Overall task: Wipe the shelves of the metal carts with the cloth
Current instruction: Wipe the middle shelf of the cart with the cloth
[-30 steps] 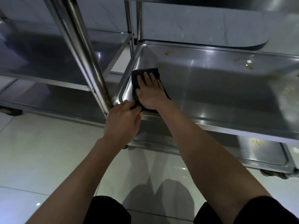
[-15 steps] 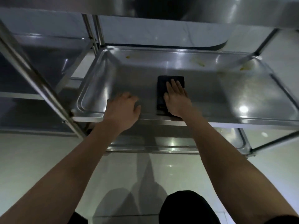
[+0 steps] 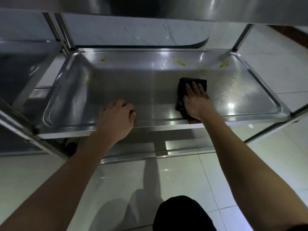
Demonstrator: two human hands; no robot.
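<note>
One cloth [image 3: 191,84], dark and folded, lies on the middle shelf [image 3: 126,90] of the metal cart [image 3: 240,37], right of centre and close to the front rim. The right hand [image 3: 195,100] lies flat on top of it, fingers straight and together, palm pressing it against the steel; this grip is wide, nothing curled round the cloth. The left hand [image 3: 116,117] rests on the front rim of the same shelf, well apart from the cloth, its fingers bent over the edge; whether that grip clamps the rim or merely leans on it cannot be told. Three patches of yellow-green residue show along the back of the shelf: one at the left [image 3: 103,59], one near the middle [image 3: 180,62], one at the right corner [image 3: 223,64]. A dull smear [image 3: 233,90] covers the shelf surface just right of the cloth. Three shelves of this cart are in view: upper [image 3: 250,9], middle and lower [image 3: 188,145]. A second cart [image 3: 25,67] stands beside it at the left. Both stand on a pale tiled floor [image 3: 183,177].
</note>
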